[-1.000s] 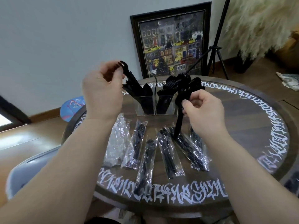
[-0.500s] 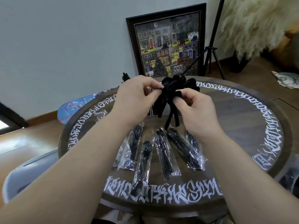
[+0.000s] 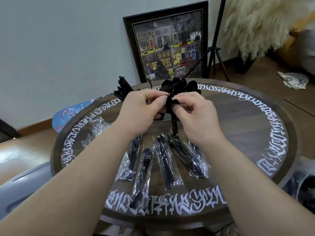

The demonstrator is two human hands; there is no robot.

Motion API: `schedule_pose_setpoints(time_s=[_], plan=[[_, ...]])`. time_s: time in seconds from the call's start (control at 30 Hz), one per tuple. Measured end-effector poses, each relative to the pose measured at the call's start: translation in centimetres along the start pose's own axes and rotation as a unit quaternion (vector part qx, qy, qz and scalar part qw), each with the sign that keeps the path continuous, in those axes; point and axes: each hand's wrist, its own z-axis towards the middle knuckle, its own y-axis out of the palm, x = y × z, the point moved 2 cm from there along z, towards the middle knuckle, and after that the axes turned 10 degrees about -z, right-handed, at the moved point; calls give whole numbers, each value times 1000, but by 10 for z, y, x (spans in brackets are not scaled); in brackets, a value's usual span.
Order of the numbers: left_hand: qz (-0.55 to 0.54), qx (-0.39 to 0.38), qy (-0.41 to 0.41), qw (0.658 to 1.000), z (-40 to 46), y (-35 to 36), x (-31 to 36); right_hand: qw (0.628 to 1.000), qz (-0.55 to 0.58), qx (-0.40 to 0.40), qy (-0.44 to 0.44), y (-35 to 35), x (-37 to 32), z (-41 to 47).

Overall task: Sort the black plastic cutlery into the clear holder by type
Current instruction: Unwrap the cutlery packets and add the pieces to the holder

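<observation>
A round dark wooden table (image 3: pixel 238 126), ringed with white lettering, fills most of the head view. Behind the table, a framed painting (image 3: pixel 170 45) is leaned against the wall, with a black tripod (image 3: pixel 215 48) beside it and a pale feathery plant (image 3: pixel 265 23) further along. On the near half of the table, several clear plastic packets of black cutlery (image 3: pixel 164 160) are laid side by side, and an empty crumpled wrapper (image 3: pixel 98 128) is seen at the table's left part. At the far side of the table the clear holder (image 3: pixel 159 117) is largely hidden by the hands; black cutlery handles (image 3: pixel 122 90) are seen fanning up out of it. Above the table's middle, a small bunch of black cutlery (image 3: pixel 173 123) is pinched at its upper end between the left hand (image 3: pixel 141 111) and the right hand (image 3: pixel 196 116), both with fingers curled round it, and its handles hang down toward the packets. The type of the held pieces cannot be told.
</observation>
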Motion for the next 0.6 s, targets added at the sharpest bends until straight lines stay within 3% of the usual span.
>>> schedule_pose_setpoints(time_s=[0.23,0.6], plan=[[-26,-15,-14,999,-2,-1,-9,998,49,-33,33,-2,3,-1],[13,6,32,999,-2,-5,-20,996,-16,-83,26,4,6,1]])
